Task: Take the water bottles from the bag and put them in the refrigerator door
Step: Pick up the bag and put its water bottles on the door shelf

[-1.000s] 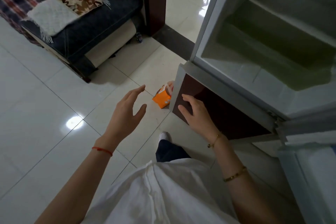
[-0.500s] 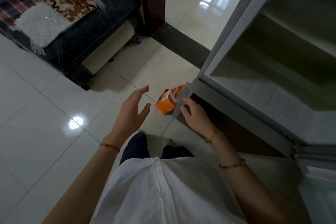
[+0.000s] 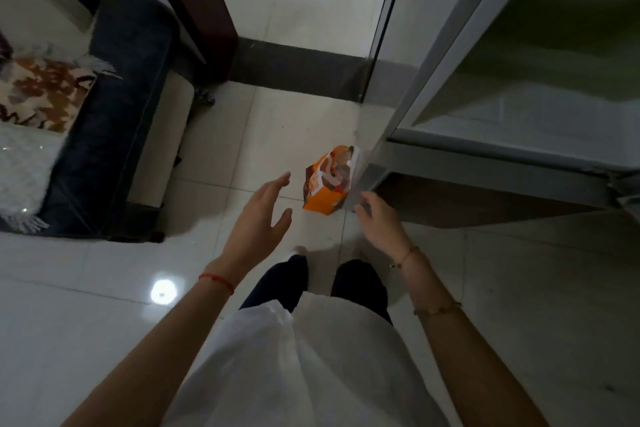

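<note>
1. Orange bag [image 3: 325, 180] stands on the pale tiled floor [image 3: 104, 322], just beside the lower corner of the refrigerator [image 3: 485, 156]. Its top is open; the contents are too blurred to identify.
2. Left hand [image 3: 259, 222]: fingers spread and straight, palm facing right toward the bag, holding nothing and touching nothing. A red cord circles the wrist.
3. Right hand [image 3: 379, 222]: fingers loosely curled, tips at or against the grey refrigerator corner; contact cannot be confirmed. It holds nothing.
4. Both hands are near the bag, 1 on each side.
5. Upper refrigerator compartment is open, showing pale shelves.
6. Dark sofa [image 3: 114, 121] at far left.
</note>
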{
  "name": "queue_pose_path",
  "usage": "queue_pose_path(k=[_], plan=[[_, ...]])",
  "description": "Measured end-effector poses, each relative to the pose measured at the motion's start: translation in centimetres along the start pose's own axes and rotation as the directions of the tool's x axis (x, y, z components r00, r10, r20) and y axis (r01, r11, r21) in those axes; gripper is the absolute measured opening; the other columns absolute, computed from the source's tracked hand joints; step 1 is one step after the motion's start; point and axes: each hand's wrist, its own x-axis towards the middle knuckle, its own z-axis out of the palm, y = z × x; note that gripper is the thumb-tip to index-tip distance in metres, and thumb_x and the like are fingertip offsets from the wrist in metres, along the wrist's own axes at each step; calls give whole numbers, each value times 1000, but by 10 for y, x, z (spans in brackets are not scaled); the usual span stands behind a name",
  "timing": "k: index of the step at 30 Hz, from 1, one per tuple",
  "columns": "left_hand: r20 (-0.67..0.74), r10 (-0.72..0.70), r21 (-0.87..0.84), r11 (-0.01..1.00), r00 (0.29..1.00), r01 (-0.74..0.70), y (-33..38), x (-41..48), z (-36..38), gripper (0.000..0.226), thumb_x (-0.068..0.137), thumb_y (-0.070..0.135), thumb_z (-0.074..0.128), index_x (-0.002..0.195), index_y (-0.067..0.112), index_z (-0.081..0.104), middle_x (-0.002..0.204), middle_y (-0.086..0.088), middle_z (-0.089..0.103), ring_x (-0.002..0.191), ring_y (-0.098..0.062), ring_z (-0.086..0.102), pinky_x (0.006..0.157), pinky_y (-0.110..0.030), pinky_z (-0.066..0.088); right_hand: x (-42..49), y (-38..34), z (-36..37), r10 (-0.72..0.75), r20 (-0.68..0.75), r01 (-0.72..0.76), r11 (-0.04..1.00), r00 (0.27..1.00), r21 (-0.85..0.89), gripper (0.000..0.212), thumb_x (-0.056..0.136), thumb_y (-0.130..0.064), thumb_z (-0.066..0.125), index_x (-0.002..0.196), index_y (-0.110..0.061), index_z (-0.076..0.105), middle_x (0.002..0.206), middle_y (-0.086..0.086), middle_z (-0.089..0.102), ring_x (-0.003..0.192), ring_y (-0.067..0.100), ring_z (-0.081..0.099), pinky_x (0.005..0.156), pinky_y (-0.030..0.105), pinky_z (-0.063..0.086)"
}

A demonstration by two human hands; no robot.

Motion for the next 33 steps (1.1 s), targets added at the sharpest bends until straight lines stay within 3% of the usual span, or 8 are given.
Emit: queue_pose_path(k=[3, 11, 15, 17, 24, 29, 33], plan=[[90, 51, 34, 998, 995, -54, -20, 18, -2, 61, 96, 23, 55, 152, 21, 30, 151, -6, 46, 136, -22, 46, 113, -39, 40, 9, -2, 16, 32, -67, -31, 999, 997, 17, 31, 102, -21, 40, 130, -8, 47, 133, 12, 52, 110, 15, 48, 91, 26, 37], [171, 90, 45, 994, 981, -99, -53, 97, 30, 57, 96, 22, 54, 150, 18, 35, 149, -10, 48, 134, -27, 48, 110, -42, 43, 85, 12, 42, 156, -99, -154, 988, 983, 23, 35, 102, -16, 37, 134, -2, 42, 138, 16, 45, 127, 28, 44, 91, 22, 29], [183, 85, 58, 994, 979, -97, -79, 142, 73, 55, 97, 23, 53, 149, 16, 37, 148, -10, 48, 133, -26, 48, 109, -40, 41, 147, 42, 67, 150, -77, -149, 989, 986, 20, 30, 99, -17, 39, 124, -5, 48, 123, 13, 53, 116, 30, 52, 89, 30, 40], [179, 95, 65, 992, 979, -108, -98, 165, 100, 54, 97, 21, 54, 148, 15, 38, 146, -11, 50, 132, -28, 49, 108, -39, 41, 181, 65, 85, 147, -64, -144, 989, 987, 36, 33, 97, -20, 41, 127, -8, 47, 126, 9, 53, 119, 32, 54, 97, 40, 48], [193, 106, 147, 980, 975, -136, -186, 247, 207, 53, 94, 16, 57, 145, 13, 43, 146, -13, 50, 133, -31, 45, 109, -43, 41, 288, 122, 136, 126, -175, -114, 991, 976, 72, 41, 98, -13, 39, 139, -12, 41, 146, 14, 36, 136, 33, 36, 112, 53, 35], [179, 155, 245, 949, 972, -196, -244, 313, 281, 48, 96, 21, 55, 142, 13, 47, 143, -12, 53, 131, -33, 44, 107, -44, 41, 378, 171, 168, 218, -328, -147, 962, 919, 229, 74, 88, -30, 56, 148, -14, 16, 146, 14, 36, 131, 32, 43, 104, 53, 44], [236, 249, 353, 879, 939, -321, -278, 364, 330, 47, 94, 27, 57, 139, 14, 52, 138, -11, 57, 126, -33, 46, 101, -42, 43, 442, 202, 183, 279, -448, -157, 944, 850, 290, 61, 92, -26, 51, 142, -3, 25, 134, 15, 46, 115, 30, 54, 95, 41, 51]])
